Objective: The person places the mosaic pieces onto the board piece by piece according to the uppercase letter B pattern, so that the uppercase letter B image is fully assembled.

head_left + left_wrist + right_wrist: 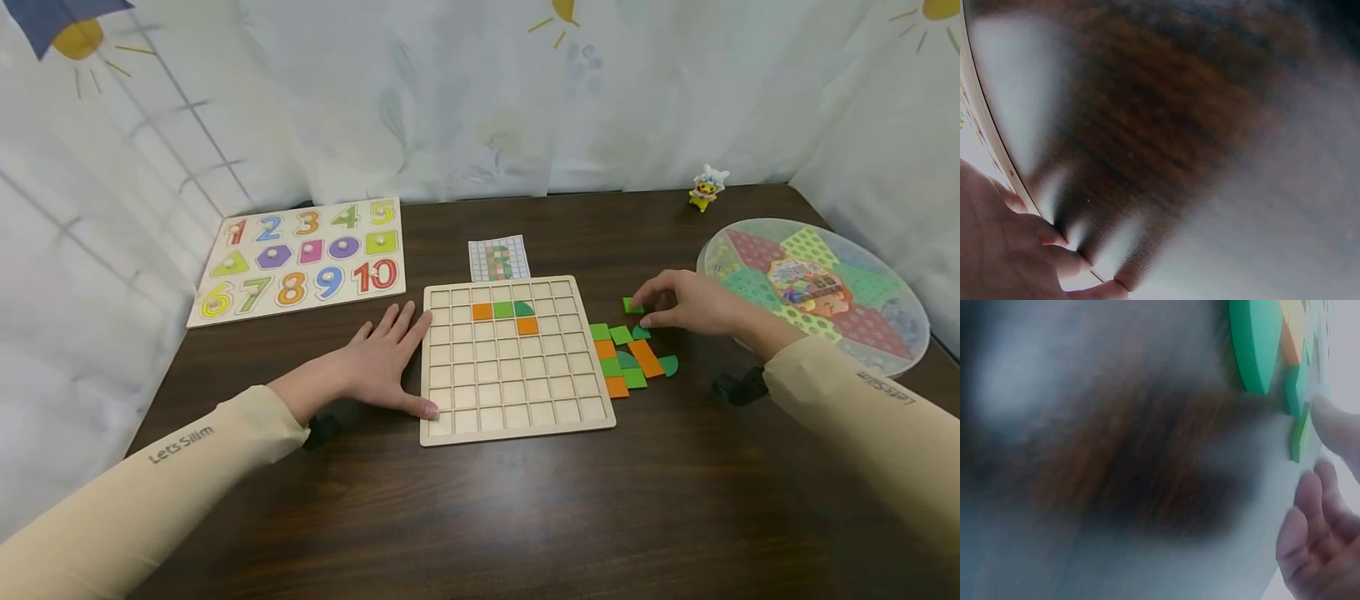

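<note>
A wooden grid board (483, 396) lies mid-table, with two orange squares, a green square (502, 310) and a dark green quarter-round tile (523, 308) in its upper cells. My left hand (382, 362) rests flat along the board's left side, fingers spread, thumb over its lower left edge. Past the right side, my right hand (690, 304) hovers with bent fingers and a gap between thumb and fingertips. Its fingertips are right at a light green square tile (632, 305); the thumb is close above a dark green quarter-round tile (641, 332). In the right wrist view, the thumb (1338, 428) stands apart from the fingers.
Loose orange and green tiles (647, 358) are scattered beside the board. A pattern card (486, 250) touches its far edge. A number puzzle (300, 258) lies back left, a round clear-lidded game case (896, 292) at right, and a small figurine (705, 190) behind.
</note>
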`<action>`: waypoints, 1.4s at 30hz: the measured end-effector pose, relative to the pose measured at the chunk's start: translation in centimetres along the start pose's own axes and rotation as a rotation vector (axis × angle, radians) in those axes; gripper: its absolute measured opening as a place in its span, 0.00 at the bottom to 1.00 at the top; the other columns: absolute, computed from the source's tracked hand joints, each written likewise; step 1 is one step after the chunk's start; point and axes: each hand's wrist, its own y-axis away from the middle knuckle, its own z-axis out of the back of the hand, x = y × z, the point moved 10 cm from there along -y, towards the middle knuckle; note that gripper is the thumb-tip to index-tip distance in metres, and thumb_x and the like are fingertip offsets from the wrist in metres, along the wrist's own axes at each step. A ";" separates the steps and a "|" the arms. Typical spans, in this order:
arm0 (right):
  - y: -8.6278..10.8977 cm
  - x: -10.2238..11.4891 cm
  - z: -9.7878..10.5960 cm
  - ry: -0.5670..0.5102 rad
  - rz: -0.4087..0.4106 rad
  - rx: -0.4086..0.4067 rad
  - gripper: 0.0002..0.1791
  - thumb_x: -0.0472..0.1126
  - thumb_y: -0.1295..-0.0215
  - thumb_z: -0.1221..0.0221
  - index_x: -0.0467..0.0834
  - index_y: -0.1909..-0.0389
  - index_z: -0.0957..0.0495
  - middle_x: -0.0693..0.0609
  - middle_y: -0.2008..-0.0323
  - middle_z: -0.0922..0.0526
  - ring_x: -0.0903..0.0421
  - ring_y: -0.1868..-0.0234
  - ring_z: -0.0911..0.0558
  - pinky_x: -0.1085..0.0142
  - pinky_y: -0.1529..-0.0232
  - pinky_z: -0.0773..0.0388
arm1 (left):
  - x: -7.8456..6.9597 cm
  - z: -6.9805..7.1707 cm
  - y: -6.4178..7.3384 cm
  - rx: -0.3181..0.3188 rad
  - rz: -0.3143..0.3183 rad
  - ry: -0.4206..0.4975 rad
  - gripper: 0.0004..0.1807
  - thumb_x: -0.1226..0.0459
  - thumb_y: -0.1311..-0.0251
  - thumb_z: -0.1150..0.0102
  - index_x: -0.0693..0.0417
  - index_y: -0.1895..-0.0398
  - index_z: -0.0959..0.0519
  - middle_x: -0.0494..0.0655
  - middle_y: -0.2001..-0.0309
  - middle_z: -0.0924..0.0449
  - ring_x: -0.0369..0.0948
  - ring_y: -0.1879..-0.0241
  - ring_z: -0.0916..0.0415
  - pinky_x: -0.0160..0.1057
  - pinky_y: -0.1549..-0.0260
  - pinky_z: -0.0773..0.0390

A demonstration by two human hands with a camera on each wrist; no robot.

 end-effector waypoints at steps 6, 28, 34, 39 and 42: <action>0.7 0.8 -0.9 0.060 0.072 0.053 0.12 0.36 0.36 0.31 0.46 0.51 0.12 0.46 0.49 0.17 0.56 0.59 0.23 0.62 0.57 0.22 | 0.1 -0.1 0.2 -0.001 0.000 0.005 0.75 0.28 0.52 0.33 0.58 0.16 0.65 0.66 0.18 0.72 0.65 0.19 0.72 0.74 0.28 0.57; 1.0 2.2 -0.8 -0.071 0.044 -0.021 0.14 0.34 0.26 0.42 0.45 0.42 0.19 0.45 0.52 0.16 0.52 0.58 0.21 0.65 0.56 0.22 | 0.1 -0.2 0.2 -0.001 -0.004 0.013 0.74 0.29 0.52 0.32 0.58 0.16 0.65 0.66 0.18 0.72 0.65 0.19 0.72 0.74 0.28 0.57; 0.1 4.7 -1.8 -0.248 0.026 -0.009 0.13 0.38 0.25 0.41 0.40 0.45 0.19 0.44 0.51 0.15 0.51 0.56 0.18 0.63 0.53 0.20 | 0.1 -0.2 0.1 -0.006 -0.008 0.007 0.75 0.29 0.52 0.33 0.58 0.16 0.65 0.66 0.18 0.72 0.65 0.19 0.72 0.74 0.28 0.57; -1.0 6.3 -2.9 -0.340 -0.018 -0.017 0.11 0.40 0.27 0.38 0.39 0.49 0.18 0.45 0.57 0.14 0.51 0.58 0.19 0.62 0.57 0.21 | 0.0 -0.1 0.0 -0.007 -0.007 0.006 0.75 0.28 0.52 0.33 0.58 0.16 0.65 0.66 0.18 0.72 0.65 0.19 0.72 0.74 0.28 0.57; -1.9 7.1 -3.6 -0.392 -0.029 -0.013 0.10 0.38 0.29 0.37 0.37 0.52 0.18 0.45 0.59 0.15 0.51 0.61 0.19 0.63 0.59 0.19 | 0.0 0.0 0.0 -0.010 -0.006 0.006 0.75 0.28 0.52 0.33 0.57 0.16 0.65 0.66 0.18 0.72 0.65 0.19 0.72 0.74 0.28 0.57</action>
